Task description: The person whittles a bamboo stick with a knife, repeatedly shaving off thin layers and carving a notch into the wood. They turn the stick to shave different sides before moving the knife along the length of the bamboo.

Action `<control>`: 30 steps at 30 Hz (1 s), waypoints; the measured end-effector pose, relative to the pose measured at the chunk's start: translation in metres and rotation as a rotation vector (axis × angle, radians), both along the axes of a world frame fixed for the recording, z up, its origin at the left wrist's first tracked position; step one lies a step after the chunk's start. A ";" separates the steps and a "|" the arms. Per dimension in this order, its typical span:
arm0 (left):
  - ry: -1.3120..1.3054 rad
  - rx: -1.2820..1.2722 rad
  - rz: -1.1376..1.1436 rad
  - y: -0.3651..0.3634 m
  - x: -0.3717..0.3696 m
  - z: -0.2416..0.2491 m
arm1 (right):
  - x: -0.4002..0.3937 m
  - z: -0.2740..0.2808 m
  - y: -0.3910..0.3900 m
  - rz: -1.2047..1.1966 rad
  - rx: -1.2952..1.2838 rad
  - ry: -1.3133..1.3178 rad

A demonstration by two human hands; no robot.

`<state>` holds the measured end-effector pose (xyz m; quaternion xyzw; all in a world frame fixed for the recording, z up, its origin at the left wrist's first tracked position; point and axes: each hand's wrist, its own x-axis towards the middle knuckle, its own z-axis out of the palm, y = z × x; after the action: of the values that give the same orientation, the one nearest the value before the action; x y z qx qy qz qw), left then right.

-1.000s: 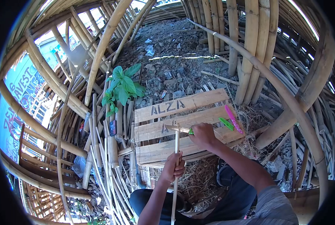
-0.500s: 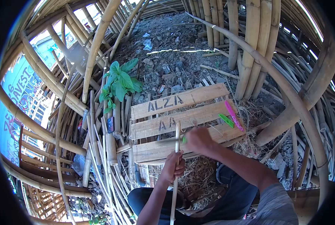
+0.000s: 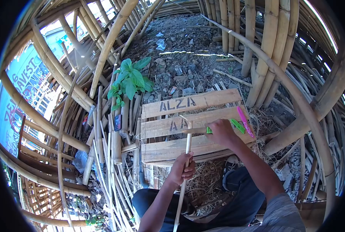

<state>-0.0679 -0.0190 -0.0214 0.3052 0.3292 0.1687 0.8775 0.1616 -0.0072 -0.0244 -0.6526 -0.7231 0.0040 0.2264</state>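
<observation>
You are gripping one thin bamboo stick (image 3: 184, 162) upright in your left hand (image 3: 183, 170), its top end over the wooden pallet (image 3: 168, 150). Your right hand (image 3: 220, 132) is closed around one green-handled knife (image 3: 201, 130), its blade lying across the stick's tip. Two more tools, one green (image 3: 237, 125) and one pink (image 3: 245, 121), are lying on the pallet's right side. The three pallet slats are showing painted letters, the far one reading "ALZA". A leafy green plant (image 3: 130, 79) is growing at the far left among stacked bamboo poles (image 3: 106, 139).

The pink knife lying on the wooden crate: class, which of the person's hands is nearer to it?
Right. The right hand works just beside the pink knife; the left hand grips the bamboo stick lower down, farther off.
</observation>
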 end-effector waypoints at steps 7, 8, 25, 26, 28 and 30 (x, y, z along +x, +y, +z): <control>0.116 0.076 0.042 -0.006 0.006 0.000 | -0.044 -0.005 -0.011 0.185 -0.151 -0.118; 0.145 0.094 0.049 -0.007 0.007 0.000 | -0.029 -0.004 0.001 0.185 -0.150 -0.115; 0.003 0.035 -0.016 -0.006 -0.001 -0.006 | -0.014 -0.012 0.004 -0.010 -0.171 0.217; 0.024 0.033 -0.011 -0.005 -0.001 -0.006 | -0.014 -0.014 0.003 -0.031 -0.175 0.262; 0.046 0.027 -0.008 -0.005 0.001 -0.008 | -0.018 -0.016 0.002 0.001 -0.140 0.141; 0.118 0.059 0.012 -0.006 0.004 -0.008 | -0.028 -0.018 -0.002 0.033 -0.105 0.020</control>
<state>-0.0642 -0.0249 -0.0290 0.3385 0.3771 0.1654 0.8461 0.1331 -0.0089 -0.0427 -0.6517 -0.7301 0.0521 0.1989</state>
